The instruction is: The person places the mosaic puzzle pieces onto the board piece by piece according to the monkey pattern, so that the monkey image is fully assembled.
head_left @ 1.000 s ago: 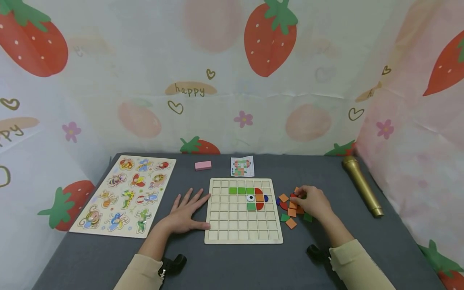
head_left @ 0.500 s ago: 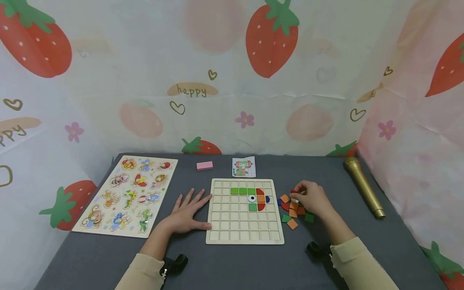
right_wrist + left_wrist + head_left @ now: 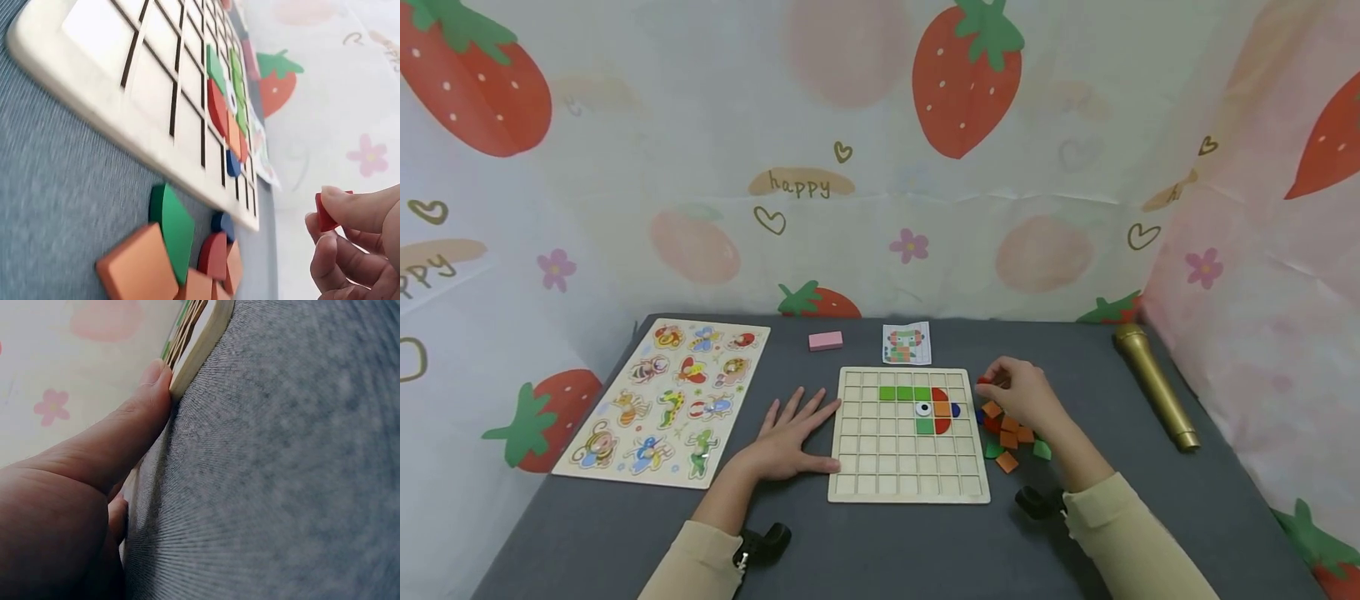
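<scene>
A pale wooden grid board (image 3: pixel 880 467) lies on the table, its upper right cells holding green, red, orange and blue pieces and a white eye piece (image 3: pixel 923 409). My left hand (image 3: pixel 786 446) rests flat beside it, fingers spread, thumb (image 3: pixel 153 381) touching the board's left edge. My right hand (image 3: pixel 1021 392) pinches a small red piece (image 3: pixel 325 212) between thumb and fingers, raised just right of the board's upper right side. Below that hand lies a pile of loose pieces, with orange squares (image 3: pixel 1007 462), a green piece (image 3: pixel 172 228) and a red one (image 3: pixel 214 256).
A small picture card (image 3: pixel 906 343) and a pink block (image 3: pixel 825 341) lie behind the board. At the left is an insect-picture puzzle board (image 3: pixel 655 417); at the right, a gold tube (image 3: pixel 1156 387). A strawberry-print cloth (image 3: pixel 865 250) hangs behind the table.
My right hand has lifted from the pile with the red piece and moved left toward the board. My left hand stays beside the board's left edge.
</scene>
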Demonstrator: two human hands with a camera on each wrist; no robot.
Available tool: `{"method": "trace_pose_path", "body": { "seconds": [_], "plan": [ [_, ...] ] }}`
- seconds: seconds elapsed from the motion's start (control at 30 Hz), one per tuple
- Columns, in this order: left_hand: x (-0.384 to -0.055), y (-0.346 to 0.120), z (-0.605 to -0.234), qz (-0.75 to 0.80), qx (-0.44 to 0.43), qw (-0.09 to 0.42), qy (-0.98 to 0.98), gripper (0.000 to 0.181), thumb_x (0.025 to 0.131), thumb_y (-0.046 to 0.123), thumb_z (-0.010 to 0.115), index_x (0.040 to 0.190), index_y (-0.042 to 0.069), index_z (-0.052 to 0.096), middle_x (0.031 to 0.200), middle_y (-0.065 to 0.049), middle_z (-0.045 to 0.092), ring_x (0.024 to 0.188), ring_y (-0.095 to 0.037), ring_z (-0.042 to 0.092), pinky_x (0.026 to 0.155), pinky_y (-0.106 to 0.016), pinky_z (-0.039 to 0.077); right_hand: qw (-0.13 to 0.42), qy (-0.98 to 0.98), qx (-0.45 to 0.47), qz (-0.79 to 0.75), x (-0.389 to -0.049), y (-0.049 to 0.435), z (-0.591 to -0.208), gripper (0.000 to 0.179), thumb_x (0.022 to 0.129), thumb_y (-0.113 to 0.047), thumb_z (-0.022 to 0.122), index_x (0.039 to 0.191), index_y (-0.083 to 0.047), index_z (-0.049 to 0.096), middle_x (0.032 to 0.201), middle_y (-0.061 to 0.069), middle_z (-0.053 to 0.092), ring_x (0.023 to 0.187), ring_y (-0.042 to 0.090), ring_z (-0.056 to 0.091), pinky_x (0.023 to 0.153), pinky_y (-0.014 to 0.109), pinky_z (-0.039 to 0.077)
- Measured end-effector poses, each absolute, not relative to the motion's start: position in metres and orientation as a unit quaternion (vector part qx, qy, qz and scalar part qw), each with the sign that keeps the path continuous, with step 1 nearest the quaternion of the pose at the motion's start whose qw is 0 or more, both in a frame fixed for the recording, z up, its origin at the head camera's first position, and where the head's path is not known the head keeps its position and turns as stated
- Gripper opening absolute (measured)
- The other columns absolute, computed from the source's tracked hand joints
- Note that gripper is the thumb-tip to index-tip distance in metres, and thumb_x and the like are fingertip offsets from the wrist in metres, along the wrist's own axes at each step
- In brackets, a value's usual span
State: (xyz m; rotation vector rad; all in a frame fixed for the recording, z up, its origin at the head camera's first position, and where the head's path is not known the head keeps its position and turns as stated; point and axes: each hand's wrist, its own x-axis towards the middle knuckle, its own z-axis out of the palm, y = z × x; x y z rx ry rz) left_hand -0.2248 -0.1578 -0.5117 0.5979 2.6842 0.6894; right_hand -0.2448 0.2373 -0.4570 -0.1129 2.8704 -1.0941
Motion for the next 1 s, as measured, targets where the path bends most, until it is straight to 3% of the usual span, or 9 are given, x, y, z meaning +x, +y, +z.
{"method": "trace_pose_path", "body": {
  "seconds": [0.4, 0.6, 0.83, 1.0],
  "plan": [
    [-0.225, -0.158, -0.515, 0.237, 0.207, 0.154, 0.937, 0.101, 0.08, 0.068, 0.072, 0.162, 0.032, 0.024, 0.171, -0.004, 0.011, 0.157, -0.036, -0.007, 0.121, -0.063, -0.009, 0.02, 0.93, -0.045, -0.365, -0.25, 0.21, -0.457, 0.021, 0.095, -0.03, 0.072, 0.102, -0.011, 0.067, 0.09, 0.005, 0.068, 0.077, 0.02, 0.059, 0.065, 0.03, 0.051],
    [-0.226, -0.158, -0.513, 0.247, 0.215, 0.149, 0.933, 0.103, 0.08, 0.068, 0.072, 0.162, 0.03, 0.025, 0.171, -0.006, 0.012, 0.157, -0.037, -0.007, 0.121, -0.063, -0.01, 0.01, 0.93, -0.059, -0.363, -0.255, 0.199, -0.459, 0.02, 0.1, -0.026, 0.065, 0.11, -0.01, 0.07, 0.097, 0.008, 0.071, 0.083, 0.02, 0.064, 0.069, 0.034, 0.054],
    [-0.227, -0.159, -0.517, 0.248, 0.214, 0.146, 0.933, 0.105, 0.078, 0.07, 0.073, 0.162, 0.03, 0.024, 0.171, -0.006, 0.012, 0.157, -0.036, -0.006, 0.121, -0.061, -0.01, 0.015, 0.926, -0.083, -0.369, -0.26, 0.184, -0.458, 0.031, 0.104, -0.025, 0.058, 0.129, -0.009, 0.069, 0.118, 0.012, 0.07, 0.092, 0.026, 0.062, 0.072, 0.038, 0.053],
    [-0.226, -0.16, -0.521, 0.251, 0.212, 0.14, 0.934, 0.105, 0.078, 0.07, 0.072, 0.162, 0.032, 0.023, 0.171, -0.003, 0.011, 0.157, -0.034, -0.007, 0.122, -0.06, -0.011, 0.024, 0.914, -0.078, -0.398, -0.264, 0.172, -0.461, 0.025, 0.101, -0.027, 0.064, 0.12, -0.012, 0.069, 0.105, 0.007, 0.071, 0.084, 0.02, 0.062, 0.066, 0.031, 0.052]
  ]
}}
